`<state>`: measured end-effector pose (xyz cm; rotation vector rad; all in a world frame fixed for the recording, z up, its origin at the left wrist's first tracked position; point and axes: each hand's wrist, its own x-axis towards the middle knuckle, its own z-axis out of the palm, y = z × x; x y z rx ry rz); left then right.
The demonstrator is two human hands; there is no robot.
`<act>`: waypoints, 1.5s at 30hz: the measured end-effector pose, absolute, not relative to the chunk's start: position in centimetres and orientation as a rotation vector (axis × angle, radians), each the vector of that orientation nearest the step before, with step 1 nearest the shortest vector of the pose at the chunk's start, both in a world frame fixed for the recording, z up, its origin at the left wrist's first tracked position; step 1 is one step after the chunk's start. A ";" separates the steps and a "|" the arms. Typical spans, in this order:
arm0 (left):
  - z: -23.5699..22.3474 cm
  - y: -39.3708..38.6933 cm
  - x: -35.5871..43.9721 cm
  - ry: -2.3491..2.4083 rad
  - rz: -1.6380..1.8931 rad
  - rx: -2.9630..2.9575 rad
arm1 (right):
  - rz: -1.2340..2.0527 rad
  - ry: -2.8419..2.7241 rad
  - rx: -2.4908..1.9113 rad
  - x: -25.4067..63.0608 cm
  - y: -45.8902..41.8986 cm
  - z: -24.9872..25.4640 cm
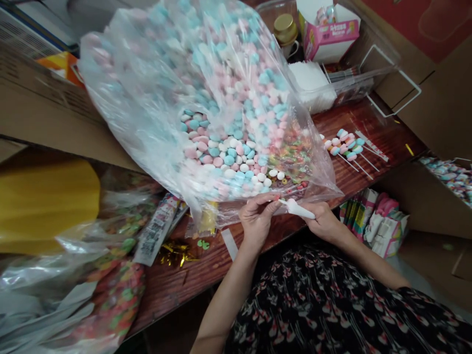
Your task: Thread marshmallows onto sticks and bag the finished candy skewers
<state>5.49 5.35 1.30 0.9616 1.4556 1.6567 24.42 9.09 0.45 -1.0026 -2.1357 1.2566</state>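
Observation:
My right hand (321, 219) grips a white tapered plastic piece (300, 210) with a thin tip pointing left. At that tip, the fingers of my left hand (257, 216) are pinched together. A small reddish spot shows at these fingertips, too small to name. Just beyond both hands lies a large open clear plastic bag (140, 123) full of pink, blue and white round candies (228, 152). Small ring-shaped candies (295, 152) in orange, green and red fill its right corner. Several finished candy sticks (346, 145) with threaded candies lie on the table to the right.
A clear plastic bin (383, 64) at the back right holds a pink box (332, 37), a gold-lidded jar (285, 29) and white sticks (311, 83). Another bag of colourful ring candies (118, 295) lies left. Gold twist ties (177, 253) rest on the wooden table (169, 290).

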 end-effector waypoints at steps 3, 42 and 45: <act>1.3 5.0 5.6 1.516 1.598 1.188 | 1.267 -2.138 -1.016 24.6 9.1 0.2; 1.6 12.5 3.5 2.191 0.609 2.099 | 1.243 -1.796 -0.991 26.8 9.4 -0.6; 1.6 12.7 3.5 2.207 0.367 2.207 | 1.247 -1.799 -0.974 26.8 9.3 -0.9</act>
